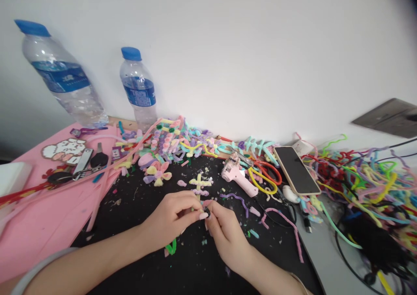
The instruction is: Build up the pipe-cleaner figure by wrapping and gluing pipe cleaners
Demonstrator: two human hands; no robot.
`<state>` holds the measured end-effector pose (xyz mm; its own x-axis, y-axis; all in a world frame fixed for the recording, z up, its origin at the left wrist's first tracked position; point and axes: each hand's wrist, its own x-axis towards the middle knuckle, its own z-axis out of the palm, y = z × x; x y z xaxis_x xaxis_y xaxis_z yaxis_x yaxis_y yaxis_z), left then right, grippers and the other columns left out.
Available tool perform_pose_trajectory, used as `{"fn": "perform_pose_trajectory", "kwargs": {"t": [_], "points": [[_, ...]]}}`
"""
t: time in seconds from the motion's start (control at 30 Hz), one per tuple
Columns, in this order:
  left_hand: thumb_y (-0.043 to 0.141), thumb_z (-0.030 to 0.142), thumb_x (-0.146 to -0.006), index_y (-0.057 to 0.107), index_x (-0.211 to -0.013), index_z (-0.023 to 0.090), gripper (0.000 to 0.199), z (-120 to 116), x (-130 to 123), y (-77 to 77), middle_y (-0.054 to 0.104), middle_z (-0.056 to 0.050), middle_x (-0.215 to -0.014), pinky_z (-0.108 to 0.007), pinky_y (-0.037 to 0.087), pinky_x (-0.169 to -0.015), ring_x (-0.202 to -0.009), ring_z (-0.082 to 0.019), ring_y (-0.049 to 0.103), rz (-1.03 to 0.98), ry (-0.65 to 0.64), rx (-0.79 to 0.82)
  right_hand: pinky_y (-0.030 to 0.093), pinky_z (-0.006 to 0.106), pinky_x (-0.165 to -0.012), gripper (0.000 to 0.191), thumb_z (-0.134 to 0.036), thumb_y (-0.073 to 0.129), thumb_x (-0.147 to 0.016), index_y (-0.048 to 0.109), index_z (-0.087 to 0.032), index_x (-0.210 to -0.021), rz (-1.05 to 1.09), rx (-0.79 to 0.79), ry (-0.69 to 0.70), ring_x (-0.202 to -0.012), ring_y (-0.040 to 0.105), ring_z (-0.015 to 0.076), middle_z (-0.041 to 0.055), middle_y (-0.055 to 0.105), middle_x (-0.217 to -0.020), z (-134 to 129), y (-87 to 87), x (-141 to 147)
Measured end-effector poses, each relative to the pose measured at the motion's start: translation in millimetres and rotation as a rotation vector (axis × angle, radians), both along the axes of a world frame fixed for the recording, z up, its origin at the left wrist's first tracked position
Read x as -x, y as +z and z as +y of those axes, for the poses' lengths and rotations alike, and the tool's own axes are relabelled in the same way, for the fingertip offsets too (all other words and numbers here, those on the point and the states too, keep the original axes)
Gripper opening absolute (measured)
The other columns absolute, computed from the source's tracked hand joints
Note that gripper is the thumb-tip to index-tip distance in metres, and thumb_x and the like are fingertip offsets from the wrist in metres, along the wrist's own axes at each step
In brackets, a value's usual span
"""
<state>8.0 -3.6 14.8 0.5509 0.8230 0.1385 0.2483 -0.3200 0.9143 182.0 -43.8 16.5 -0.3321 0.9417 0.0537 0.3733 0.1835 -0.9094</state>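
Blk mat (140, 277), scraps (181, 183), glue gun (239, 180) nr hands (230, 238)

A pale wall (247, 60) with a grey plate (384, 117) backs the grey tabletop (321, 256).

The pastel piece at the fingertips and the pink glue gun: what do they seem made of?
The pastel piece: probably fuzzy pipe cleaner, matte, going by its soft, fluffy strands. The pink glue gun: likely smooth plastic, softly shiny, judging by its even colour and clean edges.
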Motion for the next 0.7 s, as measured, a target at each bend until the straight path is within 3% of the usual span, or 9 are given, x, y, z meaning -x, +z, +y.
{"fn": "perform_pose_trajectory", "kwargs": {"t": [0.23,0.43,0.7], "points": [[0.048,0.018,-0.09,0.054,-0.064,0.014,0.027,1.0,2.0,2.4,0.047,0.001,-0.066,-0.022,0.036,-0.06,-0.063,-0.01,0.045,-0.036,-0.108,-0.097,0.03,0.024,-0.053,0.028,-0.027,0.034,-0.096,0.039,-0.02,-0.069,0.018,0.081,0.008,-0.055,0.036,0.0109,-0.0042,0.039,-0.061,2.0,5.5,-0.1],[0.047,0.011,-0.087,0.049,-0.062,0.014,0.026,2.1,3.3,3.2,0.045,0.002,-0.064,-0.022,0.034,-0.06,-0.062,-0.01,0.044,0.009,-0.3,-0.175,0.027,0.024,-0.053,0.031,-0.026,0.035,-0.093,0.03,-0.021,-0.063,-0.006,0.078,0.075,-0.055,0.031,0.0105,-0.0049,0.032,-0.061,4.2,4.2,-3.5],[0.06,0.018,-0.083,0.067,-0.078,0.015,0.008,3.5,3.4,-0.9,0.057,0.0,-0.077,-0.018,0.036,-0.052,-0.055,-0.007,0.047,-0.019,-0.092,0.056,0.027,0.024,-0.052,0.029,-0.026,0.035,-0.095,0.042,-0.019,-0.068,0.053,0.161,-0.029,-0.055,0.034,0.0101,-0.0052,0.038,-0.059,6.0,2.6,-4.4]]}}
